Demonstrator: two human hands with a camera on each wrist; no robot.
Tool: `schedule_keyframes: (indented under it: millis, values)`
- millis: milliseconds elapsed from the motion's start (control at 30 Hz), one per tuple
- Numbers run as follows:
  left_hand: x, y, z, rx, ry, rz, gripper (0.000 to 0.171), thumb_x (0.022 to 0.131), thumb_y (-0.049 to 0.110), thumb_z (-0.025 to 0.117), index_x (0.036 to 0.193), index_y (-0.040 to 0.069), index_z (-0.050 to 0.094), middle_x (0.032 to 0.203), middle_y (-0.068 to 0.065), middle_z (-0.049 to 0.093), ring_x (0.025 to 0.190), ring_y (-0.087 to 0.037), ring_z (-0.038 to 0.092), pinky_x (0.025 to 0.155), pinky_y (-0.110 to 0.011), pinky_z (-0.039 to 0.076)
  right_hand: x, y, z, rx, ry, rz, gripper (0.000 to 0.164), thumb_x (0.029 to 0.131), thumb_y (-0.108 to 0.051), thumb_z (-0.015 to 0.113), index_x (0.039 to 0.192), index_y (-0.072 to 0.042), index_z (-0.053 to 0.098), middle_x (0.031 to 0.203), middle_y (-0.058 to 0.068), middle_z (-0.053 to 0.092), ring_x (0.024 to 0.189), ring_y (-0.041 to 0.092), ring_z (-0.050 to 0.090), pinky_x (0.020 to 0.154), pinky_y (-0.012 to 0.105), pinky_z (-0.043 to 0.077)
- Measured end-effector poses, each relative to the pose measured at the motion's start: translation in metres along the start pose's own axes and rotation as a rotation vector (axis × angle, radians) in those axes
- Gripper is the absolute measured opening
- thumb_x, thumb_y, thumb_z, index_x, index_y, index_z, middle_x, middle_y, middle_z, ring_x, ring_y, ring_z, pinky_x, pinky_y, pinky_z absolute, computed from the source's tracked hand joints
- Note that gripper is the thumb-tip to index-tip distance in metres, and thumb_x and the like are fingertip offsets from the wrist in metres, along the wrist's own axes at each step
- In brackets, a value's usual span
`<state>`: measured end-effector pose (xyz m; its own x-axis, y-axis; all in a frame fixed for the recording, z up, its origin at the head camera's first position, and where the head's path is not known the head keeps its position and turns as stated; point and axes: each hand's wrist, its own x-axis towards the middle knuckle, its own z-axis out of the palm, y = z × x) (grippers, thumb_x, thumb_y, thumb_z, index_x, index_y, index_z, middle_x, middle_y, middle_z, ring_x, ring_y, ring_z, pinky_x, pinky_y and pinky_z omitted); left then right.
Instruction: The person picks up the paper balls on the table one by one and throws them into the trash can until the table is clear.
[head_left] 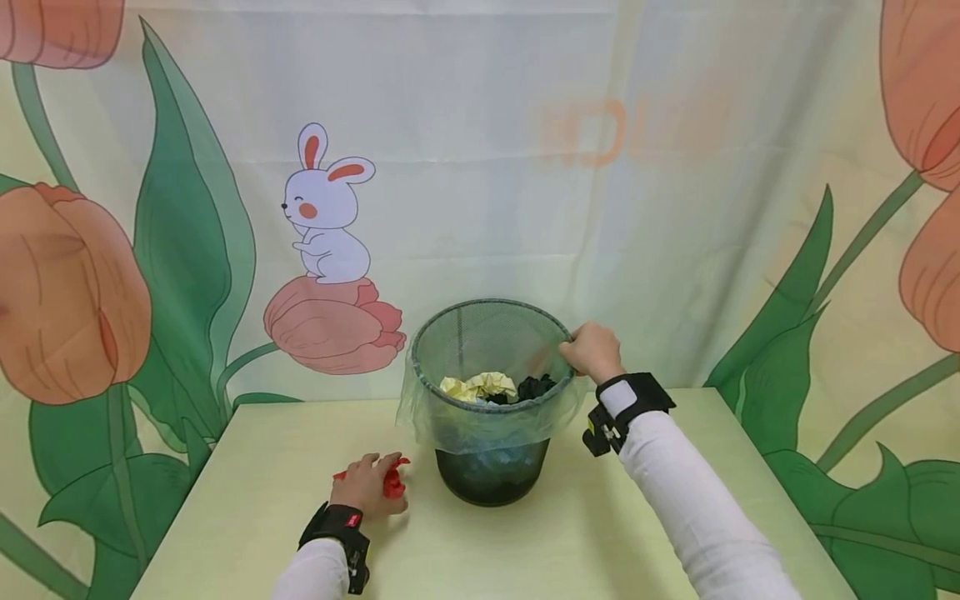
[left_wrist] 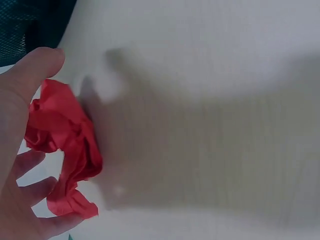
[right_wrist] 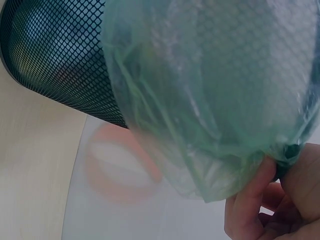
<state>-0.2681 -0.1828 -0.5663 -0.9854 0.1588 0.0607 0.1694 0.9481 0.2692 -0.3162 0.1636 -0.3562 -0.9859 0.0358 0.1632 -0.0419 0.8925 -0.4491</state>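
Observation:
A black mesh waste bin (head_left: 491, 479) stands on the table, lined with a green translucent bag (right_wrist: 200, 100) whose edge is folded over the rim. My right hand (head_left: 592, 352) grips the rim at its right side, fingers and thumb pinching bag and rim together in the right wrist view. Left of the bin, my left hand (head_left: 367, 485) is low over the table with its fingers spread and bent around a crumpled red paper (left_wrist: 70, 145). The palm side of that hold is partly hidden. Yellow crumpled paper (head_left: 480, 386) and black crumpled pieces (head_left: 535, 387) lie inside the bin.
The pale table (head_left: 247, 483) reaches back to a printed cloth backdrop (head_left: 465, 167) with tulips and a rabbit. The bin stands close to the table's back edge. Black straps with small cameras (head_left: 630, 408) sit on both wrists.

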Motion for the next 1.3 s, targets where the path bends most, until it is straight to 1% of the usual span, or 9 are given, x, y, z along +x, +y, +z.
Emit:
schedule_keyframes:
  millis: [300, 567, 733, 933, 1033, 1067, 1167, 1267, 1300]
  values:
    - [-0.011, -0.003, 0.020, 0.029, -0.021, -0.031, 0.067, 0.063, 0.040, 0.078, 0.123, 0.020, 0.055, 0.108, -0.017, 0.054, 0.094, -0.038, 0.053, 0.074, -0.058, 0.047, -0.002, 0.000, -0.002, 0.011, -0.002, -0.008, 0.045, 0.083, -0.007, 0.050, 0.045, -0.017, 0.026, 0.041, -0.005, 0.024, 0.035, 0.010, 0.038, 0.038, 0.019, 0.019]
    - [-0.013, -0.008, 0.032, 0.041, 0.041, -0.023, 0.053, 0.064, 0.035, 0.076, 0.111, 0.016, 0.059, 0.097, -0.015, 0.054, 0.085, -0.036, 0.054, 0.068, -0.055, 0.049, -0.001, 0.000, 0.000, 0.008, -0.007, 0.006, 0.045, 0.082, -0.007, 0.051, 0.045, -0.018, 0.026, 0.041, -0.005, 0.024, 0.035, 0.009, 0.039, 0.037, 0.018, 0.021]
    - [-0.015, -0.005, 0.030, 0.035, 0.058, -0.036, 0.043, 0.067, 0.033, 0.074, 0.104, 0.016, 0.060, 0.088, -0.012, 0.052, 0.078, -0.033, 0.053, 0.063, -0.052, 0.049, -0.003, -0.001, -0.002, 0.005, -0.004, -0.008, 0.046, 0.082, -0.008, 0.051, 0.045, -0.018, 0.026, 0.040, -0.007, 0.023, 0.034, 0.008, 0.036, 0.037, 0.018, 0.020]
    - [-0.014, -0.006, 0.027, 0.032, 0.021, -0.051, 0.035, 0.072, 0.034, 0.070, 0.100, 0.016, 0.061, 0.078, -0.009, 0.051, 0.068, -0.028, 0.053, 0.053, -0.046, 0.048, 0.000, 0.000, -0.001, 0.002, -0.011, 0.012, 0.044, 0.081, -0.007, 0.051, 0.044, -0.016, 0.028, 0.040, -0.005, 0.025, 0.035, 0.012, 0.043, 0.037, 0.019, 0.019]
    - [-0.013, -0.008, 0.026, 0.026, 0.009, -0.042, 0.033, 0.070, 0.033, 0.071, 0.096, 0.016, 0.060, 0.074, -0.006, 0.050, 0.063, -0.025, 0.052, 0.050, -0.042, 0.046, 0.010, 0.008, 0.008, -0.002, -0.016, 0.032, 0.042, 0.080, -0.008, 0.051, 0.045, -0.015, 0.029, 0.041, -0.003, 0.026, 0.038, 0.017, 0.048, 0.038, 0.021, 0.020]
    - [-0.013, -0.009, 0.025, 0.023, 0.008, -0.042, 0.032, 0.069, 0.032, 0.072, 0.095, 0.016, 0.060, 0.072, -0.006, 0.050, 0.062, -0.024, 0.052, 0.049, -0.041, 0.045, 0.019, 0.019, 0.018, 0.015, 0.013, 0.000, 0.041, 0.080, -0.010, 0.050, 0.045, -0.017, 0.029, 0.041, -0.004, 0.025, 0.036, 0.016, 0.046, 0.038, 0.021, 0.019]
    - [-0.012, -0.012, 0.021, 0.026, 0.006, -0.032, 0.035, 0.065, 0.028, 0.076, 0.094, 0.017, 0.060, 0.071, -0.004, 0.051, 0.060, -0.022, 0.052, 0.048, -0.040, 0.044, 0.027, 0.028, 0.026, 0.014, 0.022, -0.014, 0.040, 0.080, -0.013, 0.050, 0.047, -0.017, 0.028, 0.041, -0.004, 0.025, 0.037, 0.018, 0.047, 0.038, 0.024, 0.019]
    - [-0.009, -0.015, 0.016, 0.032, 0.033, -0.005, 0.036, 0.062, 0.022, 0.077, 0.093, 0.016, 0.060, 0.070, -0.004, 0.053, 0.059, -0.022, 0.052, 0.047, -0.040, 0.044, 0.022, 0.024, 0.021, 0.025, 0.025, -0.025, 0.042, 0.081, -0.012, 0.050, 0.046, -0.017, 0.027, 0.040, -0.004, 0.025, 0.036, 0.017, 0.045, 0.038, 0.023, 0.017]
    - [-0.009, -0.015, 0.013, 0.037, 0.045, 0.007, 0.036, 0.062, 0.022, 0.077, 0.093, 0.017, 0.059, 0.070, -0.004, 0.053, 0.059, -0.021, 0.052, 0.047, -0.040, 0.044, 0.014, 0.013, 0.012, 0.016, -0.001, 0.002, 0.043, 0.081, -0.010, 0.051, 0.046, -0.016, 0.027, 0.041, -0.002, 0.025, 0.037, 0.018, 0.045, 0.039, 0.023, 0.018]
